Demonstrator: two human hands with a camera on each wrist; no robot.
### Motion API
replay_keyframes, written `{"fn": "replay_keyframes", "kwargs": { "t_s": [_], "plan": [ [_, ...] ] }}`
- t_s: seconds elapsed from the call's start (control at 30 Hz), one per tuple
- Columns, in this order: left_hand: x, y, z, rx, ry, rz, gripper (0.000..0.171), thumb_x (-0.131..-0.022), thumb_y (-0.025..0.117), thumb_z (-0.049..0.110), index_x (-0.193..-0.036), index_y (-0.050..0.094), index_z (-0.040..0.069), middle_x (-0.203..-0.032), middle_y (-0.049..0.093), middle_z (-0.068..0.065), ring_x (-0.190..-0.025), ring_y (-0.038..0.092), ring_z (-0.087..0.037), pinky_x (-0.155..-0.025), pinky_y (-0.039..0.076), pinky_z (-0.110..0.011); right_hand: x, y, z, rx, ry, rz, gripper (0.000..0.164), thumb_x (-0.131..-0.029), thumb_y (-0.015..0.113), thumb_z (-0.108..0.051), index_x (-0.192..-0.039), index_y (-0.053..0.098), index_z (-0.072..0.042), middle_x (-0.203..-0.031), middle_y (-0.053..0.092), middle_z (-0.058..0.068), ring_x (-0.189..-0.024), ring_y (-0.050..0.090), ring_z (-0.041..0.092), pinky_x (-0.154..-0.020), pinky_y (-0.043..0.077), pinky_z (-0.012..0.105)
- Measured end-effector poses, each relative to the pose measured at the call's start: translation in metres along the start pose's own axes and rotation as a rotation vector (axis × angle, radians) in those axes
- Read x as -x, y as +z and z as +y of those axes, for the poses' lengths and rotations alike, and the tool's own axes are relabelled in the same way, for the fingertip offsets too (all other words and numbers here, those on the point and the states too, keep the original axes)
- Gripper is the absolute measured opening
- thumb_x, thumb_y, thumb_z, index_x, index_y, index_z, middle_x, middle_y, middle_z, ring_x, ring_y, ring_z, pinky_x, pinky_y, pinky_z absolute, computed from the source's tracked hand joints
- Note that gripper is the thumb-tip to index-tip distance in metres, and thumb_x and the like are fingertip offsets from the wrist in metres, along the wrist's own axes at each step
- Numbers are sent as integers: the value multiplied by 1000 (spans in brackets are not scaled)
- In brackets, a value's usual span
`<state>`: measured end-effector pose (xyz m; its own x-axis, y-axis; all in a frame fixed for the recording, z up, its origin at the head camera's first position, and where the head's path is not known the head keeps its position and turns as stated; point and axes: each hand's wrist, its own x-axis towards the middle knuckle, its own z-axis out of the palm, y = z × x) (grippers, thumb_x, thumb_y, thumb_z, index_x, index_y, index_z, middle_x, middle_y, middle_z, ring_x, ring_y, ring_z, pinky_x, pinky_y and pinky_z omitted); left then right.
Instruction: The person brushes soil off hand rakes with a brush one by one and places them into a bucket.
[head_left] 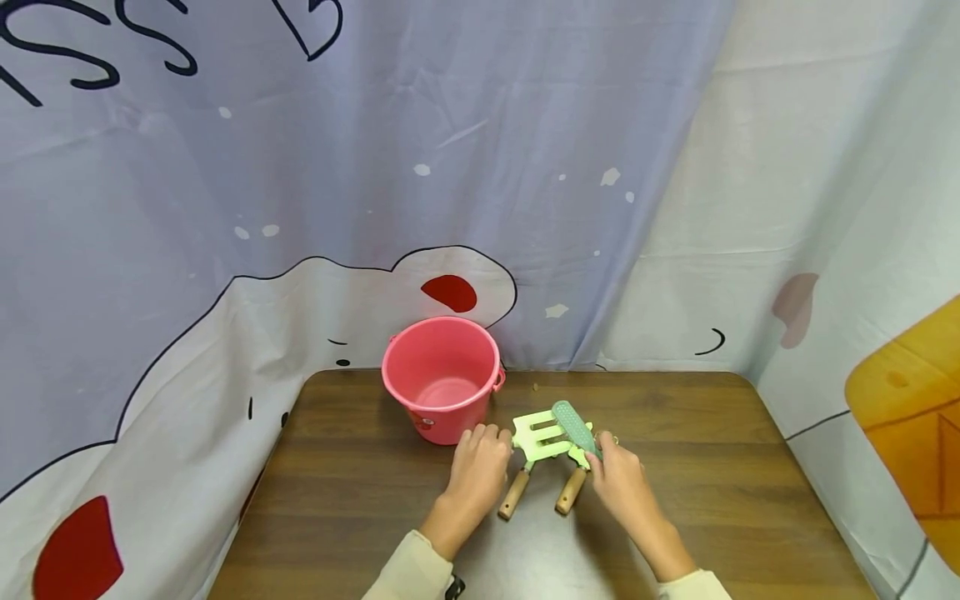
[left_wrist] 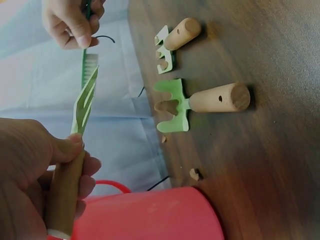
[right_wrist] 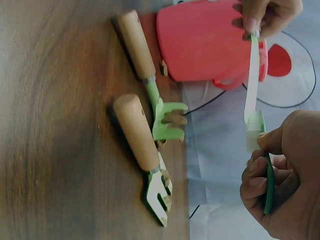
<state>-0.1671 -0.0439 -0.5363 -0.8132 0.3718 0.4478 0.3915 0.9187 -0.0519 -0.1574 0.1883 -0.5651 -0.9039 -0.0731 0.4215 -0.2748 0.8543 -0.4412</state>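
Observation:
My left hand (head_left: 478,468) grips the wooden handle of a light green garden fork (left_wrist: 84,107), its flat tines pointing toward the right hand. In my right hand (head_left: 624,482) is a green brush (head_left: 576,429) with white bristles (right_wrist: 256,127). In the right wrist view the bristles meet the tip end of the fork, seen edge-on. Below them on the table lie a small three-pronged hand rake (right_wrist: 137,47) and a second green pronged tool (right_wrist: 137,132), both with wooden handles. Brown bits sit around their prongs.
A pink bucket (head_left: 442,425) stands near the table's back edge, close to the left hand; its inside bottom shows bare. A loose brown crumb (left_wrist: 194,174) lies by the bucket on the wooden table (head_left: 337,500). A printed curtain (head_left: 480,167) hangs behind.

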Motion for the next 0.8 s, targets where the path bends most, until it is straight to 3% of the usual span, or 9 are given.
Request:
{"fn": "replay_keyframes", "kwargs": {
  "t_s": [0.2, 0.43, 0.6, 0.8],
  "plan": [
    [-2, -8, -5, 44, -42, 32, 15, -77, 76, 20, -82, 64, 13, -74, 61, -2, -70, 58, -22, -59, 41, -32, 3, -5, 17, -7, 58, 15, 17, -87, 67, -7, -94, 54, 1, -71, 62, 12, -64, 62, 26, -54, 47, 40],
    [-6, -27, -21, 85, -128, 105, 16, -80, 74, 16, -86, 64, 6, -75, 61, -7, -71, 60, -26, -60, 46, -37, 8, -14, 31, -40, 139, -55, 15, -91, 62, -10, -97, 53, 1, -69, 58, 8, -62, 54, 20, -54, 44, 33],
    [-6, -46, -33, 123, -176, 111, 17, -82, 68, 5, -98, 65, 2, -79, 62, -10, -72, 62, -28, -63, 49, -41, 14, -19, 39, -29, 130, -54, 17, -90, 63, -10, -99, 54, 2, -71, 61, 9, -63, 55, 19, -54, 44, 32],
    [-6, -67, -51, 152, -207, 122, 21, -78, 65, -2, -99, 61, -2, -81, 57, -14, -69, 60, -30, -65, 53, -43, 15, -27, 44, -25, 117, -52, 18, -90, 64, -8, -100, 55, 4, -69, 58, 6, -59, 50, 15, -49, 41, 25]
  ]
}}
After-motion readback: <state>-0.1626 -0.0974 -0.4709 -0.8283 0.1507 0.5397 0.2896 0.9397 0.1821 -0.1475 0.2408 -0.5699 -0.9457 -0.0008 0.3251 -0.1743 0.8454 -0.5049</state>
